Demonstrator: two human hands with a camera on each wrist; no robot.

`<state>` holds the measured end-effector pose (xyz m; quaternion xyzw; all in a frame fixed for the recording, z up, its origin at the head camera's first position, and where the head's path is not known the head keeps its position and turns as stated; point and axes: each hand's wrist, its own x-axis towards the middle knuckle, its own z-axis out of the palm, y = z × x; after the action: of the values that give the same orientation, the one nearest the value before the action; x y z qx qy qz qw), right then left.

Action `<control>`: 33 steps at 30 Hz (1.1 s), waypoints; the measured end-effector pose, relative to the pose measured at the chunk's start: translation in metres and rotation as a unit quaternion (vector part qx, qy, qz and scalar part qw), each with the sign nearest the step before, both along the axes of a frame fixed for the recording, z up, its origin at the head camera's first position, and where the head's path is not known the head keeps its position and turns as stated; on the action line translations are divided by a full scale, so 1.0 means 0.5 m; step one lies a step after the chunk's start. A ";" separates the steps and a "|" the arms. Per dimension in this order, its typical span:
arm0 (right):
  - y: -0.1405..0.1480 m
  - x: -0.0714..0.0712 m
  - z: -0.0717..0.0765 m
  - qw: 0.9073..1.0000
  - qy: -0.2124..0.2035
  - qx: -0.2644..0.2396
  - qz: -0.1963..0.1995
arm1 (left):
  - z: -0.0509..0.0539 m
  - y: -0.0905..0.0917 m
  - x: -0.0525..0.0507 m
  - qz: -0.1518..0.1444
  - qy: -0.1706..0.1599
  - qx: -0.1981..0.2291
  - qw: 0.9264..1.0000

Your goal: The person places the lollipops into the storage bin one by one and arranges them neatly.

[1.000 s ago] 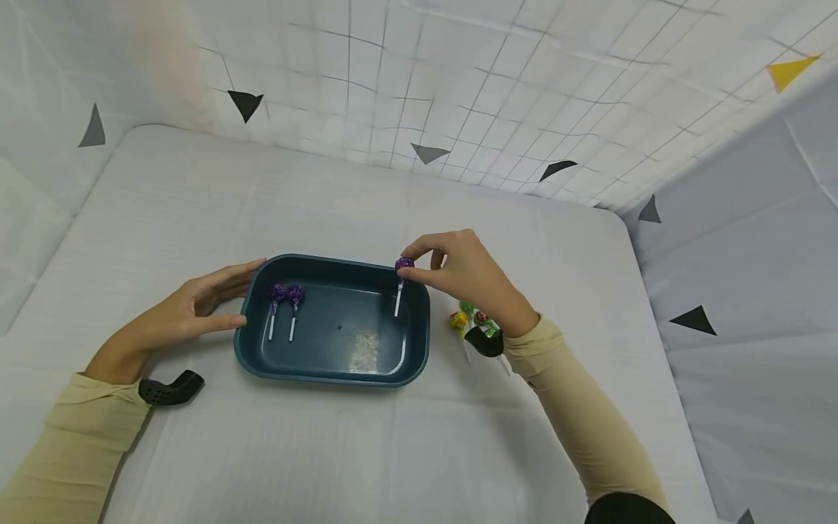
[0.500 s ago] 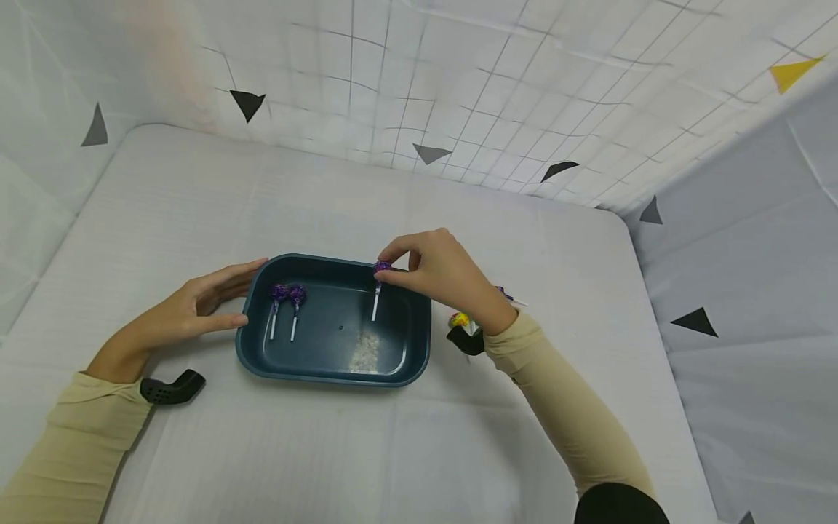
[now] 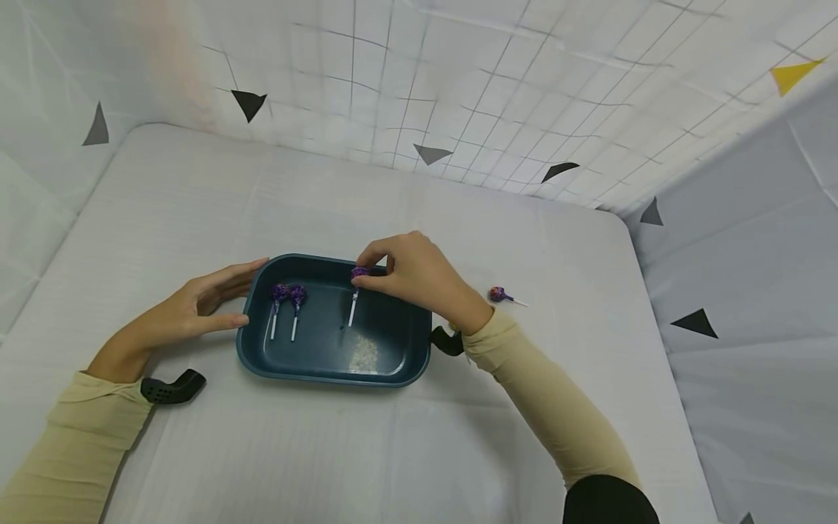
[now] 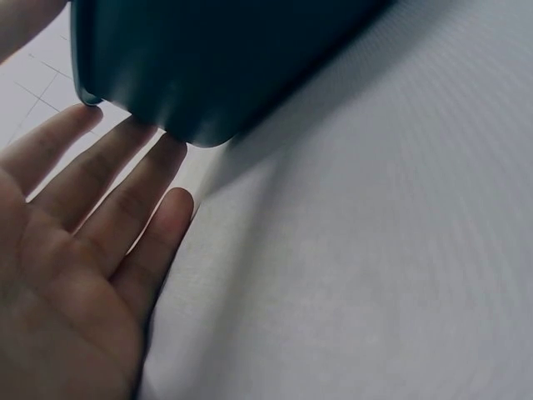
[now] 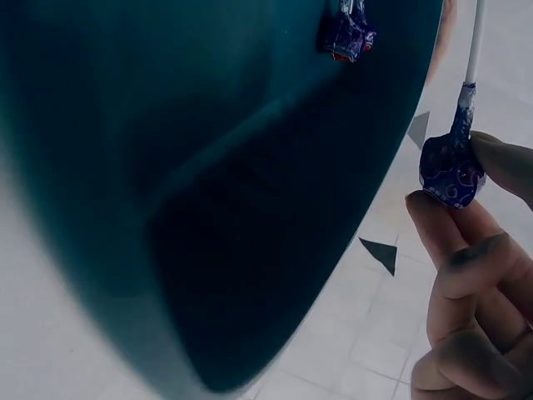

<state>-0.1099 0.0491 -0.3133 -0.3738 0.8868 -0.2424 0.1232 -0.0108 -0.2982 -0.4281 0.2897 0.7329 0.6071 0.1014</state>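
In the head view my right hand (image 3: pixel 419 273) pinches a purple-wrapped lollipop (image 3: pixel 353 309) by its candy end, the white stick pointing down over the dark teal tray (image 3: pixel 334 380). The right wrist view shows thumb and fingertips on the wrapped ball of this lollipop (image 5: pixel 452 171). Two more purple lollipops (image 3: pixel 279 292) lie side by side inside the tray, toward its left end. My left hand (image 3: pixel 186 313) touches the tray's left end, thumb in front and the other fingers behind. Those fingers (image 4: pixel 108 175) look nearly straight in the left wrist view.
On the white table (image 3: pixel 366 466) another purple lollipop (image 3: pixel 497 294) lies right of my right wrist. The wrist camera and sleeve hide most of the area beside the tray's right end. A white wall (image 3: pixel 393 87) stands behind the table.
My right hand has moved left over the tray with the lollipop, from its right end toward the middle. The lollipop on the table has come into view. The left hand keeps its place.
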 end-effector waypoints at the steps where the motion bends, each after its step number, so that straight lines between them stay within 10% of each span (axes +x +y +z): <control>1: -0.003 0.000 0.000 1.000 0.001 0.001 0.001 | 0.000 0.000 0.000 0.000 0.000 0.000 1.000; 33: -0.108 0.016 -0.044 0.991 0.033 0.116 0.053 | 0.003 0.003 0.002 0.019 -0.014 -0.020 1.000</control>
<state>-0.1018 -0.0049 -0.3353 -0.4117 0.8913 -0.1183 0.1488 -0.0096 -0.2965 -0.4267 0.2652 0.7486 0.5984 0.1059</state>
